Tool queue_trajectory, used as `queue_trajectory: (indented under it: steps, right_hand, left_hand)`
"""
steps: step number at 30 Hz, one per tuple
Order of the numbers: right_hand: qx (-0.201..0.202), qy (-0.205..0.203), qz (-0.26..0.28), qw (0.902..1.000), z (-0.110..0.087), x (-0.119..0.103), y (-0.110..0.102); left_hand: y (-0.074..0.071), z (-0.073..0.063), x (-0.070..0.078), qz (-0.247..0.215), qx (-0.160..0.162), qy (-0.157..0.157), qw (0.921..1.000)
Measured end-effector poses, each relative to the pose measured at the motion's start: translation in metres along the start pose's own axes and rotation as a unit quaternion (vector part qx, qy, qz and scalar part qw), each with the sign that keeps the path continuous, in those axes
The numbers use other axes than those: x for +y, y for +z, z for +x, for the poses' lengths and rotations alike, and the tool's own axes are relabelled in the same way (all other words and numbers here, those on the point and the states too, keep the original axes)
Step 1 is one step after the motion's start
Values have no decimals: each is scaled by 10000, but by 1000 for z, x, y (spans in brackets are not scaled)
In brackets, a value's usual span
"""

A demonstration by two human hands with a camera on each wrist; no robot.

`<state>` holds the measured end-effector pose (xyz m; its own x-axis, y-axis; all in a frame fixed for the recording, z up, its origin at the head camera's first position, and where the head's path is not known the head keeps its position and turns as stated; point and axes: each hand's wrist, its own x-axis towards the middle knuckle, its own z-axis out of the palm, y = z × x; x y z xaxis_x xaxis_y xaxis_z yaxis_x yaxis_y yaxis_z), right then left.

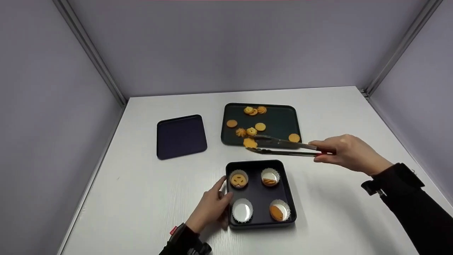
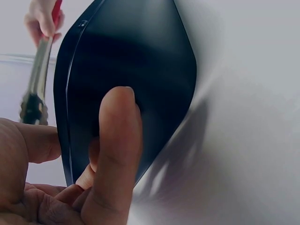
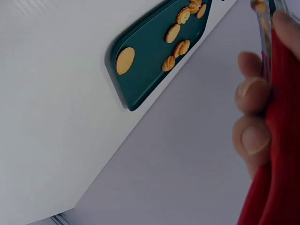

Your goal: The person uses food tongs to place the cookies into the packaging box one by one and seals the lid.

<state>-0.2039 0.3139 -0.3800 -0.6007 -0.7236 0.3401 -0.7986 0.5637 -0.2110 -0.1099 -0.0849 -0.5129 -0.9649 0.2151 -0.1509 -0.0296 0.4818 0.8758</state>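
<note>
My right hand point(image 1: 348, 152) grips red-handled metal tongs point(image 1: 288, 153), whose tips reach left over the front edge of the dark green tray point(image 1: 279, 122). Between those tips is a yellow cookie point(image 1: 250, 143). My left hand point(image 1: 211, 205) holds the left wall of a deep black square pan point(image 1: 260, 198), its thumb at the rim and fingers along the outside. Inside the pan stand several white paper cups. A round cookie point(image 1: 238, 180) fills the back-left cup; cookies also lie in both right-hand cups. The front-left paper cup point(image 1: 242, 210) shows only its white bottom.
Several cookies point(image 1: 260, 126) lie spread over the green tray, behind the pan. A shallow dark square tray point(image 1: 180, 138) sits at the left on the white table point(image 1: 134, 198). Grey panels point(image 1: 226, 46) enclose the table's back and sides.
</note>
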Motion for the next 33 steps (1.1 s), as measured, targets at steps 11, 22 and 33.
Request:
queue_trajectory:
  steps: [11,22,33]
  right_hand:
    - [-551,-882,1079,9887,-16,-29,-8]
    - [-1030,-1189,702,9851,-11,-53,-1]
    - [-1231,-1093,357,9857,-9,-60,11]
  left_hand:
    - [0,0,0,-87,-94,-69,9999]
    - [0,1,-2,-122,-79,-124,9998]
    - [0,0,-1,2,-31,-38,10000]
